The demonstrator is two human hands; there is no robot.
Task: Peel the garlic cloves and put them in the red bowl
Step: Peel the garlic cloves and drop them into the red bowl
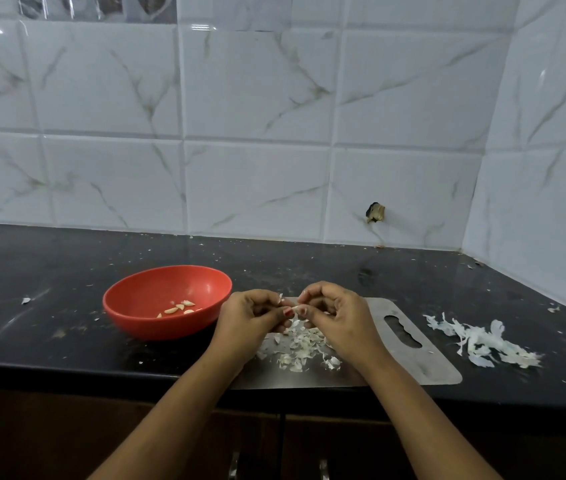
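Note:
A red bowl point(136, 299) stands on the black counter, left of my hands, with several peeled garlic cloves point(179, 308) lying in its bottom. My left hand point(252, 317) and my right hand point(335, 315) meet above a steel cutting board point(423, 365). Between their fingertips they pinch one small garlic clove point(296, 308), a flake of skin sticking up at the left fingers. A heap of torn garlic skins point(300, 348) lies on the board under the hands.
A second pile of papery white skins point(482, 344) lies on the black counter point(49, 327) right of the board. Tiled walls close the back and the right side. The counter's front edge runs just below the board, with cupboard doors underneath.

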